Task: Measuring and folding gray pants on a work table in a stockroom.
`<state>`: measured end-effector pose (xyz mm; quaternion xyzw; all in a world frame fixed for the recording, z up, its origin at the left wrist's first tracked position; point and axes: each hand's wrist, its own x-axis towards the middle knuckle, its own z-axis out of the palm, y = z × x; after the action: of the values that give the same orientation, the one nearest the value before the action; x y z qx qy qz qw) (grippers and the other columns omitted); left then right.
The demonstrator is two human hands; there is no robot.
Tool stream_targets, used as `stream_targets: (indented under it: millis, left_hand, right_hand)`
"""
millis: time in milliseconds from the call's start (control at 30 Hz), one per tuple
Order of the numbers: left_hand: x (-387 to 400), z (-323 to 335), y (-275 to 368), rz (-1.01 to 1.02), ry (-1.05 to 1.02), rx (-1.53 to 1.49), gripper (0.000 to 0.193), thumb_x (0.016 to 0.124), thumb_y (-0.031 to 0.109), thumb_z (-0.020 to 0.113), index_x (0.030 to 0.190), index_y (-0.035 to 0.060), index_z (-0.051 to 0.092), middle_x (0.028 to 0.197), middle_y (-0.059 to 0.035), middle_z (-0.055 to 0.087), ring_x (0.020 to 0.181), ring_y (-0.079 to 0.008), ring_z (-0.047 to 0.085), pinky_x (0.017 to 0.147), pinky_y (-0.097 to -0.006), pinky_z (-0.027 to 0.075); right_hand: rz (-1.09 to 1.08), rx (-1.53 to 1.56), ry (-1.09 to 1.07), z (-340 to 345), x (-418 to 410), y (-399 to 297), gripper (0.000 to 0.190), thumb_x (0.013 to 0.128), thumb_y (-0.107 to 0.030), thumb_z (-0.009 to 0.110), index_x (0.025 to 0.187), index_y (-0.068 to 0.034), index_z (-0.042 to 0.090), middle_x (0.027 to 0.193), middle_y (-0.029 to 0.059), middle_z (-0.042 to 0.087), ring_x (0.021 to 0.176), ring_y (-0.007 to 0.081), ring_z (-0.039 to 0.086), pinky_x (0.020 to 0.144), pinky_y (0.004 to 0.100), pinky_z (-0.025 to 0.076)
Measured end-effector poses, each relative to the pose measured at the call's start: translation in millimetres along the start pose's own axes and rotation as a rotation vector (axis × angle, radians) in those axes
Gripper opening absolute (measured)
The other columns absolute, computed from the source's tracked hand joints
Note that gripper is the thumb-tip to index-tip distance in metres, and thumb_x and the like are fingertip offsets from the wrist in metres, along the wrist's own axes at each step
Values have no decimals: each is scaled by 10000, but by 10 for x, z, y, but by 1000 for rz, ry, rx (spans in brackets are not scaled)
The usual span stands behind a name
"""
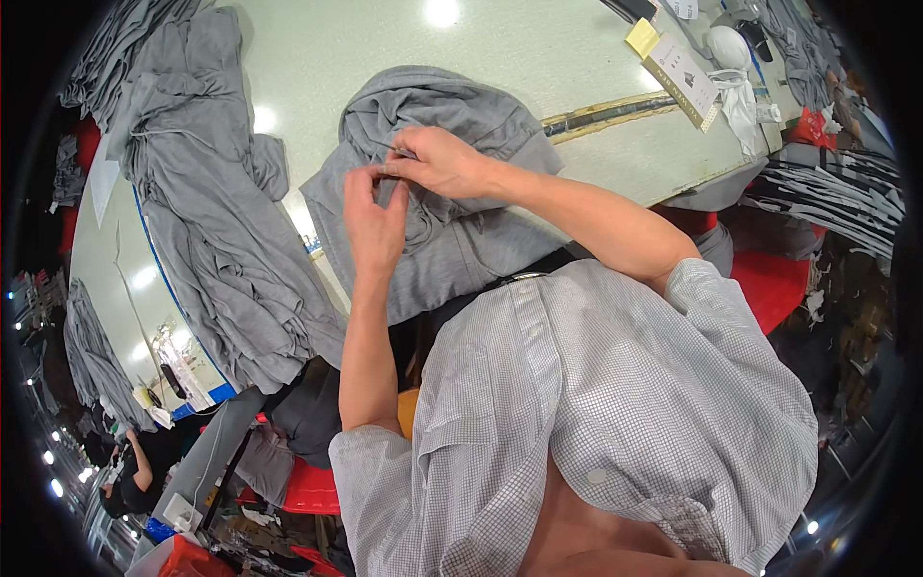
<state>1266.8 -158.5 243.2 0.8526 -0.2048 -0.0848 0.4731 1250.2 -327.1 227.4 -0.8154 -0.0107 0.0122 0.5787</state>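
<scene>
A gray knit garment (461, 245) lies bunched on the pale table in front of me, part of it over the near edge. Above its folds my right hand (440, 162) has thumb and fingers closed around a small, thin metal tool (402, 152), whose exact kind I cannot tell. My left hand (375, 216) is just to the left, its bent fingertips meeting those of the right hand. Its fingers are slightly blurred, and whether they pinch thread or fabric is too small to see.
Gray garments (216, 216) are heaped along the left. A printed card box (681, 79) and white cloth (739, 108) lie at the right, beyond a taped groove (606, 115) in the tabletop. Red stools (775, 288) flank me. Another person (137, 476) is at lower left.
</scene>
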Motion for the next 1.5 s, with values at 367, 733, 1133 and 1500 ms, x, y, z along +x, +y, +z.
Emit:
stream_targets:
  millis: [367, 733, 1133, 1500]
  left_hand:
    - [-107, 111, -398, 3, 84, -119, 124, 983, 132, 599, 963, 10, 593, 837, -2, 527, 713, -80, 436, 638, -241, 390]
    - [-87, 45, -329, -121, 8, -192, 134, 995, 133, 582, 976, 0, 576, 817, -3, 542, 723, -80, 455, 654, -240, 407]
    - [-115, 49, -396, -166, -8, -343, 145, 1016, 149, 564, 1044, 8, 581, 905, 3, 591, 840, -64, 515, 760, -209, 425]
    - [-142, -44, -471, -383, -194, -512, 247, 951, 14, 610, 1188, -10, 545, 988, -29, 612, 877, -73, 553, 794, -202, 435]
  right_hand:
    - [84, -117, 202, -88, -551, -4, 267, 933, -212, 617, 1102, -7, 620, 900, 166, 650, 869, 312, 635, 773, 382, 496]
    - [-6, -320, 99, 30, -648, -53, 215, 888, -170, 666, 1026, -27, 585, 954, 154, 670, 920, 375, 647, 751, 458, 520]
    - [138, -194, 123, 38, -563, 21, 252, 892, -206, 669, 1007, 10, 610, 899, 172, 688, 867, 354, 674, 731, 430, 524]
    - [-7, -32, 190, 157, -521, 150, 288, 854, -179, 706, 1065, 8, 647, 883, 169, 665, 805, 281, 647, 722, 380, 502]
